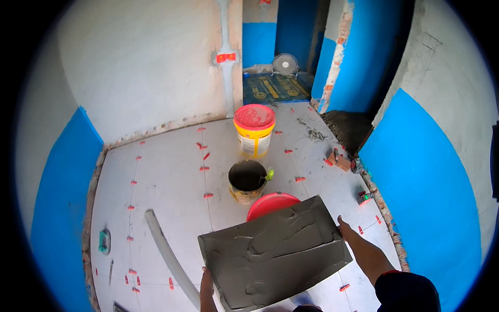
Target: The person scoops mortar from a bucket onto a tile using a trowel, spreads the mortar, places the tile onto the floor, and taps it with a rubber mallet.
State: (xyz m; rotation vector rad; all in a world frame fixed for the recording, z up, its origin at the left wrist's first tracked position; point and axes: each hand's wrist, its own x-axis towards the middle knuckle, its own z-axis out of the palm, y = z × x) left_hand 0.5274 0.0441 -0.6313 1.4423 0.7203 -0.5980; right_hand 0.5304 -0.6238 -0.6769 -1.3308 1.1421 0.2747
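Note:
A large rectangular tile (275, 252) spans between my hands, tilted, with its upper face coated in dark grey mortar that shows ridges and trowel marks. My left hand (206, 283) is closed on its left edge near the bottom corner. On the opposite short edge, my right hand (343, 228) grips the tile with the thumb up. Just beyond the tile, a round red plastic thing (273, 203), a basin or bucket, is partly hidden by it. Behind that stands a bucket (246, 195) of grey mortar, a yellow-green handled tool resting in it.
Red levelling wedges (208, 195) dot the seams of the pale tiled floor (166, 182). A yellow bucket with a red lid (254, 117) stands farther off. A long straightedge (171, 260) and a green-handled tool (105, 242) lie left; a brick (340, 161) and small device (364, 197) lie right.

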